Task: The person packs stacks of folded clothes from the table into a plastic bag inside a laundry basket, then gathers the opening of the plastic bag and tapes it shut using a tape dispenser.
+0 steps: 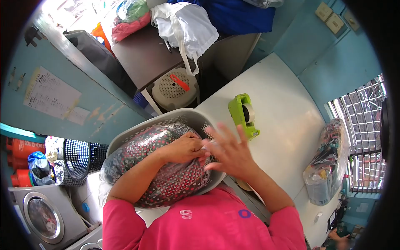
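A clear plastic bag (166, 175) full of dotted red, white and dark fabric lies in a grey laundry basket (121, 139). At the bag's gathered right end, my left hand (185, 148) is closed on the plastic. My right hand (229, 152) is just beside it, fingers spread and blurred by motion, over the basket's right rim. Past my right hand, a green tape dispenser (239, 114) with a roll of tape stands on the white table (283, 104).
Another filled plastic bag (327, 162) lies at the table's right side. A white cloth bag (185, 31) hangs over the brown cabinet (143, 54), above a beige perforated stool (175, 89). Washing machines (46, 216) and dark baskets (77, 158) are at the left.
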`<state>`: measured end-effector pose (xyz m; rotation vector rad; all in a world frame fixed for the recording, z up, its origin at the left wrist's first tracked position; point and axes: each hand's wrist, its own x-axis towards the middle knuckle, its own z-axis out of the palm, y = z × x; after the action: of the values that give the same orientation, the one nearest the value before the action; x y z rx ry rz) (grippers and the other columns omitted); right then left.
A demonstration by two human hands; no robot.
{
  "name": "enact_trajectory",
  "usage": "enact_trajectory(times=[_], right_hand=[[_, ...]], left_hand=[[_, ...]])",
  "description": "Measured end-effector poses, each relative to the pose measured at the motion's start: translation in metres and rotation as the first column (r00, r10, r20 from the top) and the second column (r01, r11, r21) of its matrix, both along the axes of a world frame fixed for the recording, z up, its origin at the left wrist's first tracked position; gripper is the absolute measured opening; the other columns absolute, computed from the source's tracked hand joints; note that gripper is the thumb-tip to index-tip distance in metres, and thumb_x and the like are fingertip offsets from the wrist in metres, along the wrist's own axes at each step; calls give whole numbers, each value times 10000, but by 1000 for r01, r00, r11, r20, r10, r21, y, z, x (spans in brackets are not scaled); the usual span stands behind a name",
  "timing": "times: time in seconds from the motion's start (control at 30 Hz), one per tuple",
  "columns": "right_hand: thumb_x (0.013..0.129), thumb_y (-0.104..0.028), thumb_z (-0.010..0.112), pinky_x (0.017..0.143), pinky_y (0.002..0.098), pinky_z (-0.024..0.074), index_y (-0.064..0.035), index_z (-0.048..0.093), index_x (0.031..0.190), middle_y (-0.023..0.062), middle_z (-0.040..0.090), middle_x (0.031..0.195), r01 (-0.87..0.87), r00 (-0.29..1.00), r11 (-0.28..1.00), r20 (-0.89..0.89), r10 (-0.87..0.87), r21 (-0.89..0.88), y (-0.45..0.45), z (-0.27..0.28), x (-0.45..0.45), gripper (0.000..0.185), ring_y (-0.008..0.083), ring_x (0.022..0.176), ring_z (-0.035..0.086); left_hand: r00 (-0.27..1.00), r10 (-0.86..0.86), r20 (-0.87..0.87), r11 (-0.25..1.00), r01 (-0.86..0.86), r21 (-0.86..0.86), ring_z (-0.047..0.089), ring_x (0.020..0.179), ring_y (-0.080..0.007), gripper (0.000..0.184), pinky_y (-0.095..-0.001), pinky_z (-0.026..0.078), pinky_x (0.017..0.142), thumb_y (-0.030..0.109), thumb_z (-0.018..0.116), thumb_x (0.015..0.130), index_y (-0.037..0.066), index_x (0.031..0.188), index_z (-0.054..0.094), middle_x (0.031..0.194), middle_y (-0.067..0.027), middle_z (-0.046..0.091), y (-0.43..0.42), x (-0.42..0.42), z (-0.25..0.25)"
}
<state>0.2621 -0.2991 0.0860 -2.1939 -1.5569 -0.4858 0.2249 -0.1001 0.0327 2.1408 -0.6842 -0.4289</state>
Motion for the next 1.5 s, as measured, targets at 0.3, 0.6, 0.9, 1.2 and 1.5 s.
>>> enact_trajectory(times=[0.3,0.6,0.9,1.2,1.5], right_hand=[[734,-267,606,509,295,459,-59,410,1214,18,522,769,-363,907,918,-288,309,-160,10,-44,25,558,173,653,543],[727,-152,544,457,280,436,-84,516,924,16,450,662,-433,897,875,-8,442,-217,1,-45,40,210,148,606,525],[838,-210,520,416,267,361,-110,503,783,0,483,573,-297,608,955,-766,207,22,6,-62,24,116,130,472,464],[887,-253,490,351,188,140,-123,481,753,-79,305,499,-119,-857,976,-516,-9,182,7,-73,29,188,29,379,226],[888,-216,482,635,177,343,-98,534,818,-36,521,737,96,-396,975,-891,223,201,6,-77,16,147,58,718,470]], left_hand=[[999,-20,-27,989,24,148,501,980,-234,213,-363,282,953,253,494,840,82,862,619,943,-59,592,4,1,-7],[995,27,-98,977,-5,213,482,990,-293,392,-380,295,946,393,575,777,16,879,604,932,-114,592,1,-1,17],[873,428,233,869,-468,160,521,967,-252,198,-372,372,907,184,597,766,15,867,576,922,-104,593,-28,-43,26],[600,445,665,536,-773,339,516,1011,-161,91,-457,266,1004,153,525,800,96,833,588,908,-12,578,-63,-63,20],[561,632,534,559,-808,187,467,1038,-158,97,-465,129,1025,180,507,802,100,779,558,869,-11,544,-61,-62,6]])
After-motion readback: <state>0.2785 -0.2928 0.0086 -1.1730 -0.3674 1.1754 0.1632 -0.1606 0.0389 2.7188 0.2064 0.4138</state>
